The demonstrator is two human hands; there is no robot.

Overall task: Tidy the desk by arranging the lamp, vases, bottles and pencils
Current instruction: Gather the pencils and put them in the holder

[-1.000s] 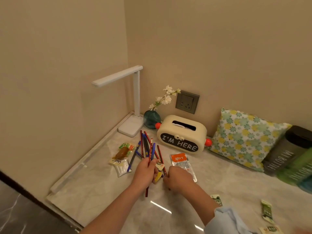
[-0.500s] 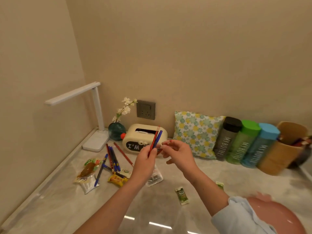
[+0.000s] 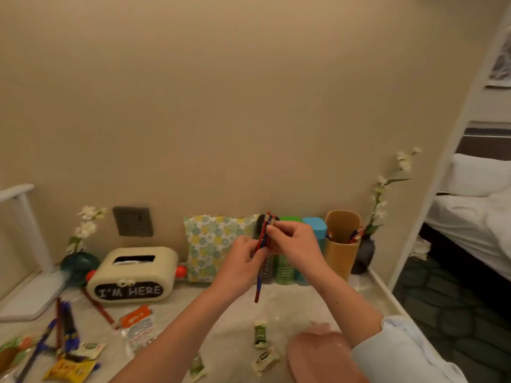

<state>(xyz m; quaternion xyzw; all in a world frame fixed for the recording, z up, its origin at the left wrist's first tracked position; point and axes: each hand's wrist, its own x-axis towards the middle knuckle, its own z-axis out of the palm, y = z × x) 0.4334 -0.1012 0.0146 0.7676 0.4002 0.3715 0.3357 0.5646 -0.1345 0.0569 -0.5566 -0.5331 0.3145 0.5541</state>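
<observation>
Both hands hold a small bundle of red and blue pencils upright above the desk. My left hand grips the bundle's middle and my right hand pinches its upper part. Behind them stand three bottles, mostly hidden; a green one and a blue cap show. A tan pencil cup with several pencils stands to their right, then a dark vase with white flowers. Loose pencils lie at the left. A teal vase and the white lamp are at the far left.
A cream tissue box reading "I'M HERE" and a floral cushion stand against the wall. Snack packets lie scattered over the marble desk. A pink bowl sits at the front right. A bed lies beyond the desk's right edge.
The view has swung right. Both hands lifted the pencil bundle off the desk and carried it rightward, from over the tissue box to in front of the bottles. My right hand now pinches it.
</observation>
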